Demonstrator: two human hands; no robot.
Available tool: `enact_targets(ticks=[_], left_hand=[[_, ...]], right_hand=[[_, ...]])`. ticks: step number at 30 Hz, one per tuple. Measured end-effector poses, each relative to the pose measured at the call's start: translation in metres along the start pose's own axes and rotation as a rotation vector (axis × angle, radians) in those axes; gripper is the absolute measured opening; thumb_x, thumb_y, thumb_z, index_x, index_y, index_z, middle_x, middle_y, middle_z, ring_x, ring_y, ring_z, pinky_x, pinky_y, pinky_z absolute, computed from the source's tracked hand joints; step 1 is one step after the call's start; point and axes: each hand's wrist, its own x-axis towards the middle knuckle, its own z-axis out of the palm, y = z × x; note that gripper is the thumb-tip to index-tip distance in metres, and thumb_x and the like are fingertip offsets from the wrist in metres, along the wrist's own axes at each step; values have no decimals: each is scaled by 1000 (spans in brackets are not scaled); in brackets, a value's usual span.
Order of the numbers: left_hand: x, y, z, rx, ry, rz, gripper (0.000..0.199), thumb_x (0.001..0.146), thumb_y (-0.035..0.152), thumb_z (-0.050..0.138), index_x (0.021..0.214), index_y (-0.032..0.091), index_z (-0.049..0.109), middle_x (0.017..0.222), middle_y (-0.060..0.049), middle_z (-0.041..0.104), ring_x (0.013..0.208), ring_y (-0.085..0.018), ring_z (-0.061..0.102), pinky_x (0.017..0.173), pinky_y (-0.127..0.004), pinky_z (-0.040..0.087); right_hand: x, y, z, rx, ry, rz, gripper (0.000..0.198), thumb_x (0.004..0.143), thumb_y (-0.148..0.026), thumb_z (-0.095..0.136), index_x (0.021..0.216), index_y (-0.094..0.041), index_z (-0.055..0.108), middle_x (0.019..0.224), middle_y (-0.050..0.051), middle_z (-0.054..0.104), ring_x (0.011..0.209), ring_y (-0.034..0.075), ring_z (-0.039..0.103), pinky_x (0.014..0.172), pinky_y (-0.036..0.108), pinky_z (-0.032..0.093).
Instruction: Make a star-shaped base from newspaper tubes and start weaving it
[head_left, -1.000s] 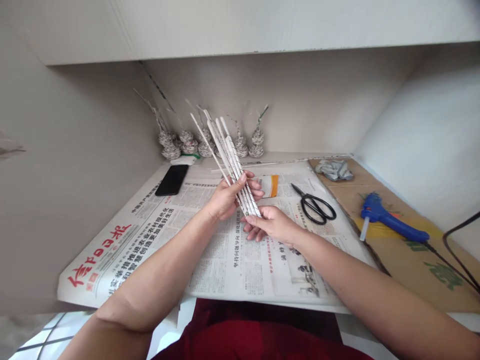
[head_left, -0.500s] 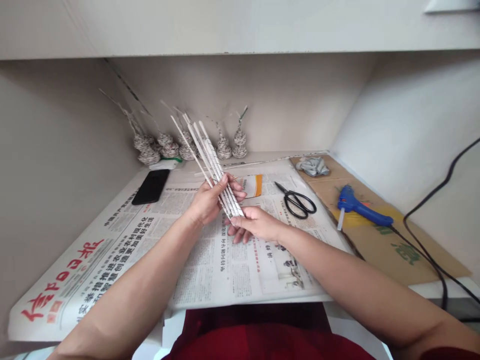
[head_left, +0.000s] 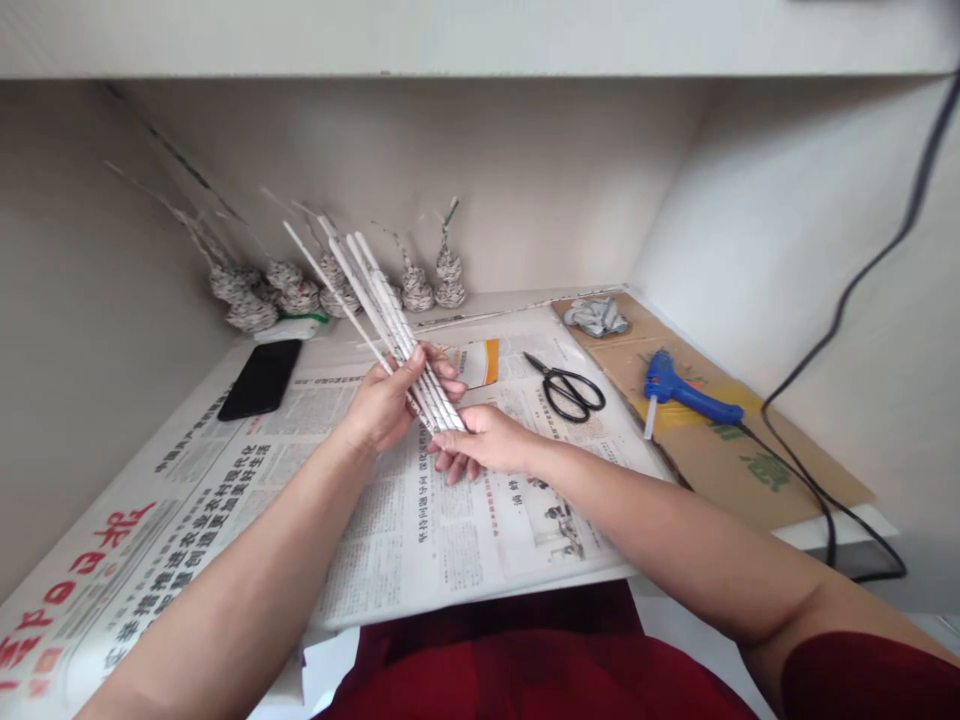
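Note:
A bundle of rolled newspaper sticks [head_left: 384, 312] slants up and to the left above the newspaper-covered table. My left hand [head_left: 394, 398] is wrapped round the middle of the bundle, thumb on top and fingers underneath. At the lower end, my right hand [head_left: 480, 440] pinches the same sticks between thumb and fingers. One stick at the left splays away from the others. Black-handled scissors [head_left: 566, 390] lie on the newspaper [head_left: 375, 540] to the right of my hands, with an orange-and-white packet [head_left: 478, 362] just beyond them.
Several gourd-shaped woven paper pieces [head_left: 450, 280] stand along the back wall. A black phone [head_left: 260, 380] lies at left. On cardboard [head_left: 720, 485] at right are a blue glue gun [head_left: 686, 392] with its cord [head_left: 832, 300] and crumpled paper [head_left: 598, 316].
The whole view has shifted, so the surroundings appear farther left and slightly higher. Both hands keep the same hold on the paper sticks.

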Motion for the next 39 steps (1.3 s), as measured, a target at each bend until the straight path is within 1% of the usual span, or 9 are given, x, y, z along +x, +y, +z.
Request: enact_targets(ticks=[5, 9, 12, 15, 20, 25, 29, 32, 39], left_hand=[[2, 0, 2, -5, 44, 10, 16, 93, 30, 60, 97, 15, 55, 77, -3, 72, 70, -20, 75, 73, -38, 63], [3, 1, 1, -8, 22, 8, 15, 94, 29, 59, 97, 15, 56, 77, -3, 72, 72, -19, 75, 80, -38, 62], [4, 2, -1, -38, 33, 45, 15, 94, 30, 59, 97, 15, 56, 78, -3, 72, 72, -19, 75, 80, -37, 62], [6, 3, -4, -66, 70, 57, 16, 93, 30, 59, 96, 15, 56, 77, -4, 72, 71, -20, 74, 76, -38, 62], [9, 1, -9, -78, 99, 49, 16, 92, 29, 61, 96, 14, 58, 76, -5, 72, 70, -21, 74, 72, -38, 62], [11, -1, -11, -38, 127, 20, 22, 88, 33, 67, 96, 14, 61, 77, -5, 72, 70, -22, 73, 69, -37, 61], [13, -3, -13, -33, 168, 34, 31, 78, 38, 77, 91, 13, 65, 77, -4, 71, 67, -19, 71, 65, -32, 59], [15, -3, -14, 22, 247, 83, 34, 76, 41, 78, 91, 12, 69, 70, -2, 67, 59, -12, 64, 58, -24, 54], [17, -3, -12, 36, 318, 133, 36, 75, 41, 77, 99, 16, 69, 78, -1, 64, 60, -12, 59, 52, -26, 54]], right_hand=[[0, -2, 0, 15, 12, 12, 26, 102, -31, 48, 91, -13, 64, 73, 5, 71, 55, 11, 69, 39, 16, 46], [-2, -5, -1, 34, 17, 18, 27, 101, -34, 49, 93, -13, 63, 75, 6, 72, 57, 13, 70, 41, 16, 47], [-5, -9, -3, 73, 17, 21, 32, 99, -45, 49, 103, -15, 59, 80, 8, 74, 61, 15, 72, 44, 19, 50], [-6, -9, -6, 94, 64, 10, 40, 97, -55, 48, 104, -17, 57, 80, 9, 73, 62, 17, 72, 41, 20, 48], [0, -3, -15, -106, 222, -72, 28, 87, -44, 67, 97, -18, 65, 81, 5, 71, 58, 14, 70, 38, 18, 41], [0, -5, -16, -269, 271, -130, 20, 90, -37, 61, 87, -18, 66, 74, 1, 68, 52, 11, 64, 50, 22, 48], [-2, -5, -16, -380, 301, -163, 24, 90, -40, 57, 80, -19, 62, 70, -1, 65, 49, 10, 59, 51, 24, 47], [-1, -2, -17, -360, 310, -178, 28, 90, -45, 55, 82, -19, 62, 68, -2, 63, 48, 11, 58, 51, 25, 46], [5, 1, -19, -241, 362, -152, 35, 86, -52, 59, 91, -19, 66, 68, -1, 63, 48, 13, 58, 51, 28, 46]])
